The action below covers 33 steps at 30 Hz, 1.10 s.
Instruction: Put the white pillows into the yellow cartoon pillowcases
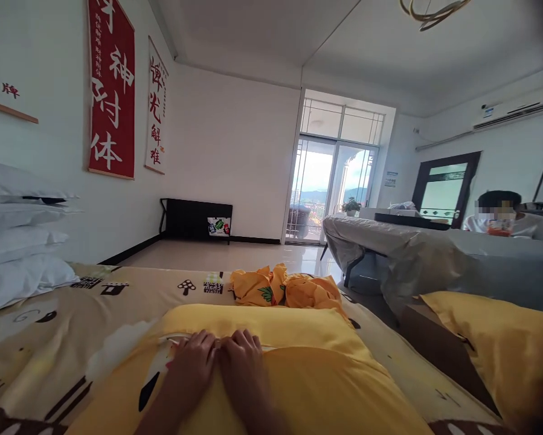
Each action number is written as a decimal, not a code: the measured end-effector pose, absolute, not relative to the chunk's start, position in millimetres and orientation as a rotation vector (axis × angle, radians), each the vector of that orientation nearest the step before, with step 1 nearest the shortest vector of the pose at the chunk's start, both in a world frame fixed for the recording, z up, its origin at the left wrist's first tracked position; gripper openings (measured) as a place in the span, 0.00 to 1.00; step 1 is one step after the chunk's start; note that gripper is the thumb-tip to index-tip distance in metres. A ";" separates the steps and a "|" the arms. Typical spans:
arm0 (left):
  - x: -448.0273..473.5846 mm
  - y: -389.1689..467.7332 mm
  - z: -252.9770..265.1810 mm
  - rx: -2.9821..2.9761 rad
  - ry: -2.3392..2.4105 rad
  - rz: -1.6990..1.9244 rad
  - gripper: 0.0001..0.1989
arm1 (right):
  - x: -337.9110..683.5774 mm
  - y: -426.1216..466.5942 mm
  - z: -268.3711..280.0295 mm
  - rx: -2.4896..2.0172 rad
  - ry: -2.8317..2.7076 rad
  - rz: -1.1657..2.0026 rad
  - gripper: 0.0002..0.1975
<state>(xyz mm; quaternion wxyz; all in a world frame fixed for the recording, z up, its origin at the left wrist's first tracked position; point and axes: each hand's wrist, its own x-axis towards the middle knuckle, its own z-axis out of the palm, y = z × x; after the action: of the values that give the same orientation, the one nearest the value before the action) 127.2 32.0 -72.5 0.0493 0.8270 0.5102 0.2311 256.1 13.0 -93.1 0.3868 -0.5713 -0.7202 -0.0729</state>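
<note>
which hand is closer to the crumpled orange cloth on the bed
Right. The right hand lies on the yellow pillow just below the orange cloth; the left hand rests beside it, farther left.

Yellow pillow (271, 362); beige cartoon-print sheet (72, 326); red banner (112, 90).

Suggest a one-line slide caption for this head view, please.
Left hand and right hand press side by side on a yellow pillow atop a patterned bedspread.
</note>
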 end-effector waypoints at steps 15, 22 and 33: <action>110.1 28.3 -61.1 2.514 1.853 0.610 0.16 | 252.3 10.8 -89.8 -1.513 -1.952 -0.244 0.08; 86.7 31.4 -50.0 2.453 1.789 0.639 0.13 | 252.7 10.8 -89.1 -1.446 -1.887 -0.239 0.08; 63.1 38.3 -42.6 2.326 1.950 0.603 0.13 | 253.5 9.8 -86.0 -1.374 -1.827 -0.162 0.07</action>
<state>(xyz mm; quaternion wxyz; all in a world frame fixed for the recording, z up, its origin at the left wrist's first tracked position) 63.1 38.3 -42.6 0.0233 0.7514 0.6299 0.1948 253.5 9.8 -86.0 0.4123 -0.5463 -0.7262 -0.0644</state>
